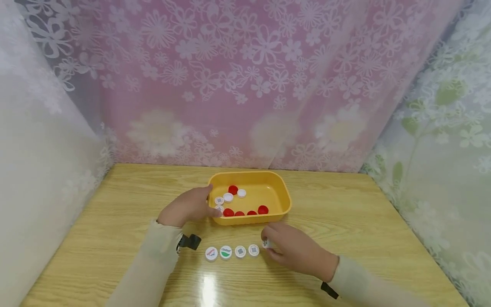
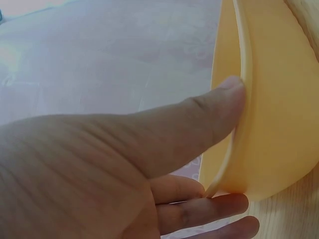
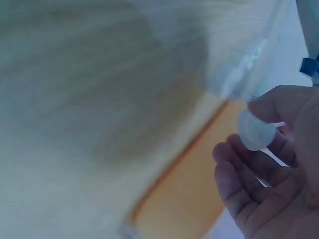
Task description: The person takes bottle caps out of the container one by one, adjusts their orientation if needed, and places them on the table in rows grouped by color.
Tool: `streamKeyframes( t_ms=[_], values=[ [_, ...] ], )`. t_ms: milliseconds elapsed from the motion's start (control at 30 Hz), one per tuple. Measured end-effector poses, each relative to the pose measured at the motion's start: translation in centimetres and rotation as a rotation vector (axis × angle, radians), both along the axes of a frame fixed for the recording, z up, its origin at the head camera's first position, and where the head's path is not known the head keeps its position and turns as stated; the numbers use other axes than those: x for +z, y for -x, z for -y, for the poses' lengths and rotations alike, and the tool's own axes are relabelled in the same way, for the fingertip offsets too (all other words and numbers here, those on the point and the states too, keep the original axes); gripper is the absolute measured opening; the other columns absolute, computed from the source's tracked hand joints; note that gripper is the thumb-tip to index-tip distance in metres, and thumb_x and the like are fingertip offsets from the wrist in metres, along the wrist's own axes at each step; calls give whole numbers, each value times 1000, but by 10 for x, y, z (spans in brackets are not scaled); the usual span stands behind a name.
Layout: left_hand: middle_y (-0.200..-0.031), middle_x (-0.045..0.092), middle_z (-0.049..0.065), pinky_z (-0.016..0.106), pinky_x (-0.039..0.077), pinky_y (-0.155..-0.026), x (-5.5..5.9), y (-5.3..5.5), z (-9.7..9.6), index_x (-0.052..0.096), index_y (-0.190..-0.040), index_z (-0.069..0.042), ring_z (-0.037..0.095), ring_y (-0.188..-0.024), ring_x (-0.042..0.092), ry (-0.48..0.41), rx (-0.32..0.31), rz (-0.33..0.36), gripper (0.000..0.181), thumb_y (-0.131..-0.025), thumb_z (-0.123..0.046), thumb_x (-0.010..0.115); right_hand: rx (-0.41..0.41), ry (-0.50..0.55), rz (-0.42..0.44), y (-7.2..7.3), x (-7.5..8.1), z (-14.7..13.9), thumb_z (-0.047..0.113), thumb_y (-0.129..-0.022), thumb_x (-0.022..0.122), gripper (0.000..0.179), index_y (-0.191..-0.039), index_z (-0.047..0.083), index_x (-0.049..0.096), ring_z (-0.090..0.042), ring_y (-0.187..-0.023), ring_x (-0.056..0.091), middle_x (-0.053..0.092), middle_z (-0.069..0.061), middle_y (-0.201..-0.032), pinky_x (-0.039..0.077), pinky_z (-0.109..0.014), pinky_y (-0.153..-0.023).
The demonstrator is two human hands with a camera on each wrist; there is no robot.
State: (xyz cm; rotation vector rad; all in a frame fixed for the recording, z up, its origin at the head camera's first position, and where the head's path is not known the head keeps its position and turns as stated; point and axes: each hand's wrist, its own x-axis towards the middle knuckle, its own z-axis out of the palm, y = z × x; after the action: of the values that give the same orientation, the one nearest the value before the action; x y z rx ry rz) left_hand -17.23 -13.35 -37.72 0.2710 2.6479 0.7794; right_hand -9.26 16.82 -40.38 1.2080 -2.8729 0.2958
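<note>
My left hand (image 1: 189,207) grips the left end of a yellow plastic tub (image 1: 249,221). In the left wrist view its thumb (image 2: 219,107) lies against the tub's rim (image 2: 243,55), with the fingertips by the lower corner. Between thumb and fingers, my right hand (image 1: 293,247) pinches a white bottle cap (image 3: 255,130), just in front of the tub. That cap is at the right end of a row of white caps on the table, among them one with a green-printed top (image 1: 225,252) and one with a grey square pattern (image 1: 253,250).
Inside the tub are several red caps (image 1: 263,209) and several white caps (image 1: 241,193), mostly along its left and near sides. The wooden table (image 1: 337,204) ends at a pink flowered curtain (image 1: 238,85), with pale curtains on both sides.
</note>
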Motion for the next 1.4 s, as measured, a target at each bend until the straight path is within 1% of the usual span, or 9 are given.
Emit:
streamKeyframes(
  t_ms=[200,400,467,567,667,767,967,1267,1400],
  values=[
    [-156,50,13,55,38,-117,-1,2,1,26,-164,-8,33,-142,47,5,-15,-11,99,-90,-43,81,-36,-45,22,-2,-16,-3,16,-93,76,23,-115,15,68,-9,-91,63,70,6,-102,58,-32,-83],
    [-155,51,12,55,39,-116,1,1,2,27,-164,-9,32,-140,49,-2,-4,1,98,-89,-42,81,32,-60,-9,-2,-24,-5,12,-96,75,24,-120,15,72,-13,-102,66,70,4,-111,58,-32,-89],
    [-154,52,12,55,40,-115,3,1,2,27,-164,-9,31,-139,50,-4,-3,5,98,-89,-41,81,52,-53,-27,-3,-25,-7,11,-95,75,23,-118,16,72,-13,-99,64,68,5,-109,58,-30,-87],
    [-154,52,12,54,40,-115,5,0,2,27,-164,-9,31,-138,51,-6,2,9,98,-89,-41,82,45,-37,-21,-2,-25,-8,14,-94,78,20,-113,19,73,-9,-91,57,64,8,-101,56,-25,-80],
    [-155,51,12,54,40,-116,5,0,1,26,-165,-9,31,-139,50,-15,6,18,98,-89,-40,82,14,-44,17,-2,-25,-8,19,-94,78,18,-112,20,74,-4,-82,49,59,10,-96,52,-21,-71],
    [-155,51,12,54,39,-116,4,0,1,26,-164,-9,31,-141,48,-14,4,19,98,-90,-40,81,-2,-50,65,-2,-24,-7,22,-95,77,19,-113,18,73,-2,-79,47,58,11,-94,50,-19,-68],
    [-155,51,11,55,39,-116,2,1,3,28,-164,-10,31,-141,49,3,2,0,98,-89,-42,81,-16,-52,95,-1,-25,-6,25,-96,74,20,-114,18,71,-2,-80,47,59,11,-97,51,-20,-69],
    [-158,48,12,55,37,-117,1,1,3,29,-164,-8,33,-143,46,-2,4,-7,98,-88,-42,82,6,-46,40,-1,-25,-4,23,-94,76,25,-116,17,69,-2,-84,50,60,9,-100,54,-23,-71],
    [-159,46,12,55,36,-118,1,0,3,29,-164,-9,33,-144,45,-11,13,6,98,-88,-41,83,11,-64,18,-1,-22,0,27,-94,73,25,-117,17,69,-5,-88,52,60,8,-103,55,-26,-76]
  ],
)
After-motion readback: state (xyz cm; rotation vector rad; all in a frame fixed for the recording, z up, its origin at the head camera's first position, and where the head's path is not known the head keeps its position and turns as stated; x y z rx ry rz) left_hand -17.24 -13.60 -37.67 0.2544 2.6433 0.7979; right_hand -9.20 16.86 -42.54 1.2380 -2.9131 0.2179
